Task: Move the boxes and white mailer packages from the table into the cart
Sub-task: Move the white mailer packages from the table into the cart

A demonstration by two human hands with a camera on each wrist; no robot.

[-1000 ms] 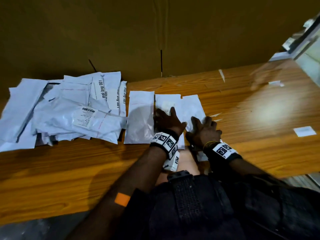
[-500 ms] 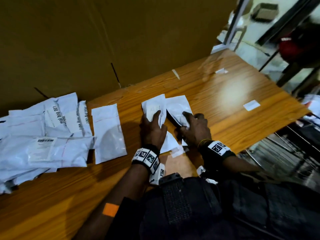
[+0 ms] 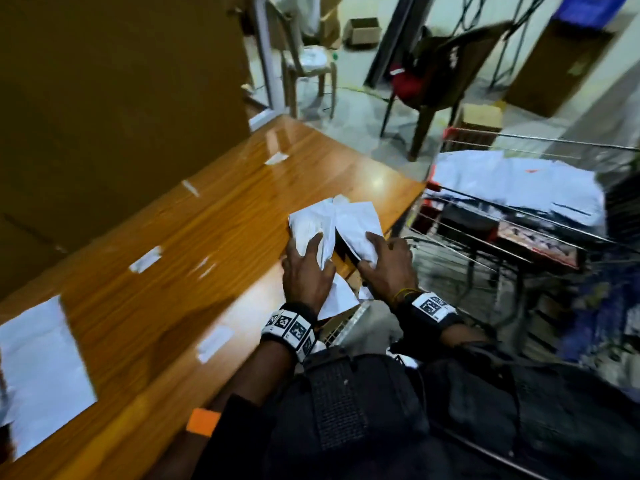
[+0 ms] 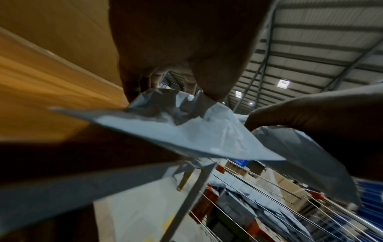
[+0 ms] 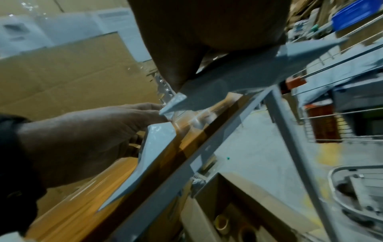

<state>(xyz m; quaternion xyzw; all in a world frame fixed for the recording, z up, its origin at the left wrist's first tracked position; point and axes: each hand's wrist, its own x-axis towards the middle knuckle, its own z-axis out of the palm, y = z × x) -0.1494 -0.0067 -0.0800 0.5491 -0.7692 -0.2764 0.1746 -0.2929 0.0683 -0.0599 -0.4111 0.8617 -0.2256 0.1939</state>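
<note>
My left hand (image 3: 306, 271) and right hand (image 3: 388, 263) each grip a white mailer (image 3: 313, 225), which a second ago lay flat on the worktop (image 3: 173, 237). Now both mailers are lifted at the worktop corner nearest the cart (image 3: 519, 216), so the transfer is under way.

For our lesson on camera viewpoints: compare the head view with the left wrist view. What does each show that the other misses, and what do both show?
Only the head view shows a white mailer lying at the table's left end, paper scraps, and a dark chair beyond.

Only the left wrist view shows the roof beams overhead and the table's metal leg.

Both show the left hand and the right hand each holding a white mailer, the wooden table, and the wire cart.
</note>
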